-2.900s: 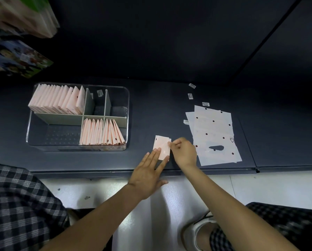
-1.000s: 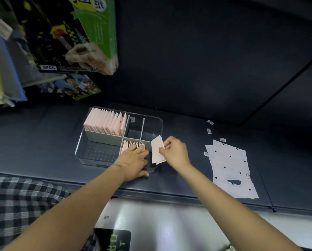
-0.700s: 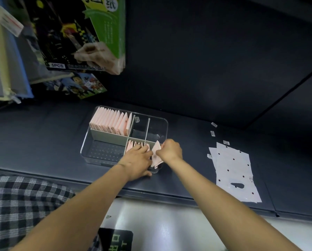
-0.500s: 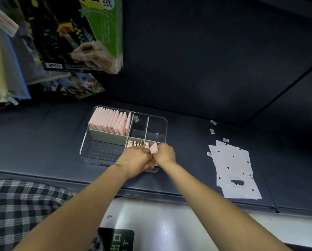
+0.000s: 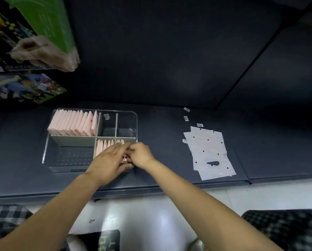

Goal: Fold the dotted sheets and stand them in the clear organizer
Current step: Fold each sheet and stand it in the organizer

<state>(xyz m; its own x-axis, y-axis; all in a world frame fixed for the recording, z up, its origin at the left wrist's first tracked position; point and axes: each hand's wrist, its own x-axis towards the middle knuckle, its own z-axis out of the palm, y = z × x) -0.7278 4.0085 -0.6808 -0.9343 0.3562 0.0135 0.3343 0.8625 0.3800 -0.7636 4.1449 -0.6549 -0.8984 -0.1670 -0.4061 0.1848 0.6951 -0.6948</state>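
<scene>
A person's left hand (image 5: 109, 161) lies with fingers extended across the pink folded sheets (image 5: 104, 147) in the clear organizer's (image 5: 47, 149) near-right compartment, while the right hand (image 5: 140, 155), fingers curled, tucks another in; its grip is hidden. Next, it seems, comes a flat dotted sheet (image 5: 210, 150) from the pile lying well apart to the right.
</scene>
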